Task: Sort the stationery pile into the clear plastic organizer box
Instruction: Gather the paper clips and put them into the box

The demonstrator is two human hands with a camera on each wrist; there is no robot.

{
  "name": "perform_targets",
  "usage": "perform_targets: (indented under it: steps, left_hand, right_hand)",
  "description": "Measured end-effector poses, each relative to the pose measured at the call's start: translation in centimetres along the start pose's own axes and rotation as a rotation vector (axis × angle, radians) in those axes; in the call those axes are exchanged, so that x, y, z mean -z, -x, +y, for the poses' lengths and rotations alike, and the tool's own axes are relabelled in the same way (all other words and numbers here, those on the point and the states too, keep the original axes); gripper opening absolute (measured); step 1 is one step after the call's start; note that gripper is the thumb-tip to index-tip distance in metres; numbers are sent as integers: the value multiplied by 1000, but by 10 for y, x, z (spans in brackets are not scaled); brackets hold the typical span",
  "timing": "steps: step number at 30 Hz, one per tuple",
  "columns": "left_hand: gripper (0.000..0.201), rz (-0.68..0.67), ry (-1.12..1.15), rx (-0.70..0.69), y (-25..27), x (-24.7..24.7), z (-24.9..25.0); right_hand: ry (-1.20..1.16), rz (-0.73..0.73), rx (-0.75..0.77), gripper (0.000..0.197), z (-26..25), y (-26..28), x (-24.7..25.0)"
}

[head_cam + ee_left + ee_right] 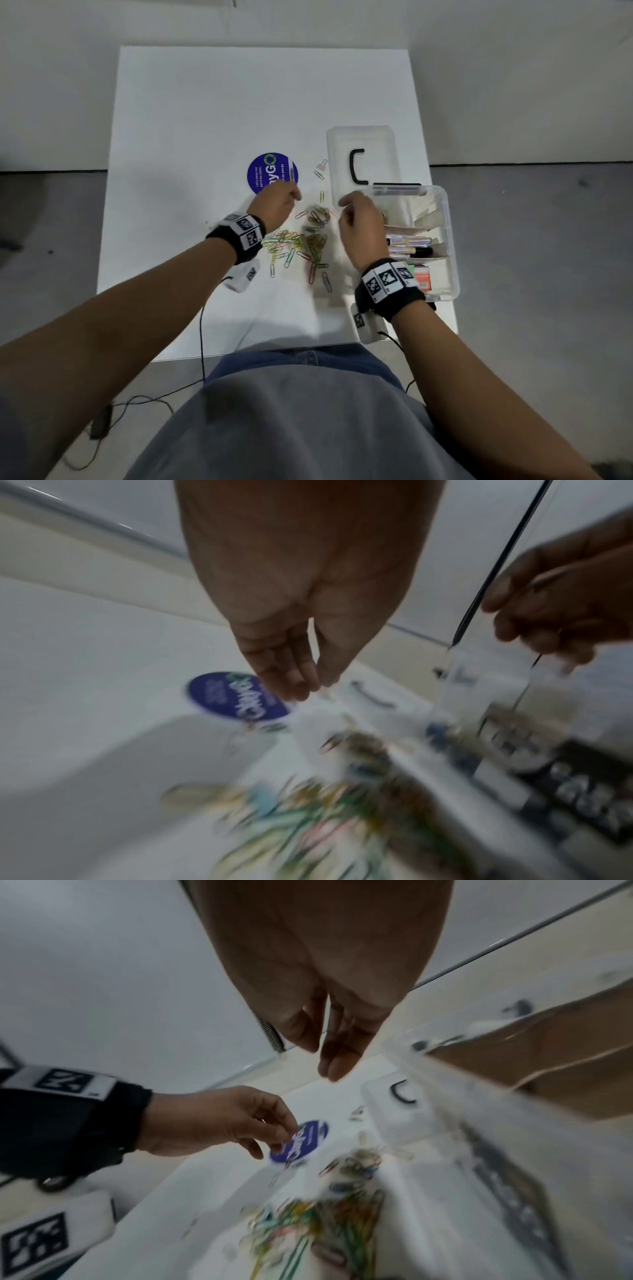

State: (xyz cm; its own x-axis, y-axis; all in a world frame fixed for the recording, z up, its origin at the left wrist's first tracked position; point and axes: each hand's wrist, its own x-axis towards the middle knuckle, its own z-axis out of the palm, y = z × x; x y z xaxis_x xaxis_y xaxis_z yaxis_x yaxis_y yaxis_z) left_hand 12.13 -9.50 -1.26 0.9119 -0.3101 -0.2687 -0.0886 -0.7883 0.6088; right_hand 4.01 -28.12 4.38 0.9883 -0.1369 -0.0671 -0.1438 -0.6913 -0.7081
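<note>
A pile of coloured paper clips [308, 240] [308, 818] [325, 1226] lies on the white table [205, 137], just left of the clear organizer box [449, 240] [479, 1123]. My left hand [294, 197] [316, 687] [287, 1134] hovers over the pile's far left side, thumb close to the fingertips; I see nothing between them. My right hand [344, 205] [322, 1058] hangs above the pile's right edge beside the box wall, fingers loosely bent, and I see nothing in it. Both wrist views are motion-blurred.
The box's clear lid [363, 140] with a black handle lies behind the box. A round blue sticker [263, 174] is on the table beyond my left hand. A pink binder clip [322, 165] and stray clips lie between them. Markers [409, 241] fill a box compartment.
</note>
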Motion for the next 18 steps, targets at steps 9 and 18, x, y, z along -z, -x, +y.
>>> perform_targets:
  steps: [9, 18]
  left_hand:
    - [22, -131, -316, 89, 40, -24, -70]
    - [16, -155, -364, 51, 28, -23, -69]
  right_hand:
    - [378, -605, -234, 67, 14, 15, -89]
    - [542, -582, -90, 57, 33, 27, -92]
